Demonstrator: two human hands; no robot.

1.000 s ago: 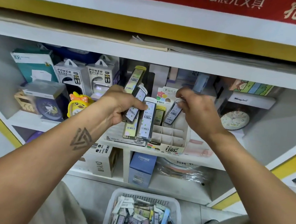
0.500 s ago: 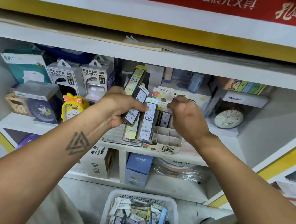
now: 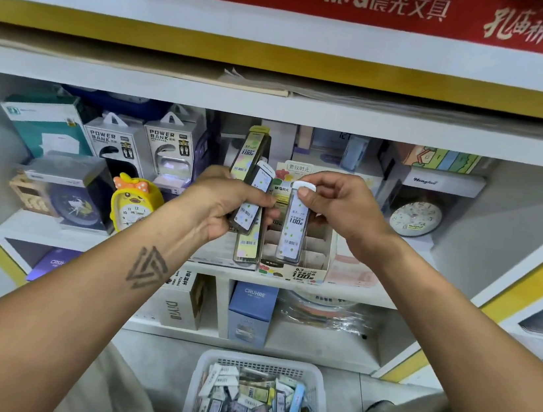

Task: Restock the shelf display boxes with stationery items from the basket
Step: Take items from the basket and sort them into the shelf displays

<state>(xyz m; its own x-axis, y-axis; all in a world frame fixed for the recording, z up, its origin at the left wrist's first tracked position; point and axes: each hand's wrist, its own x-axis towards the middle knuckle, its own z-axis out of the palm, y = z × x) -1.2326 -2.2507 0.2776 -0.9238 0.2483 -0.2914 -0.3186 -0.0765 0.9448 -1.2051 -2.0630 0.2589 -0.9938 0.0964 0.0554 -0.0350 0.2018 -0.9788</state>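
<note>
Lead case (image 3: 294,222) (clear, white-capped), right hand (image 3: 342,211) pinching top

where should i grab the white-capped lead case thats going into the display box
Grip the lead case at its white cap end, from above, as the right hand does now. It stands upright with its lower end down among the dividers of the display box, so only the top is free. Pinching the narrow sides there probably lets it slide straight down.
</note>
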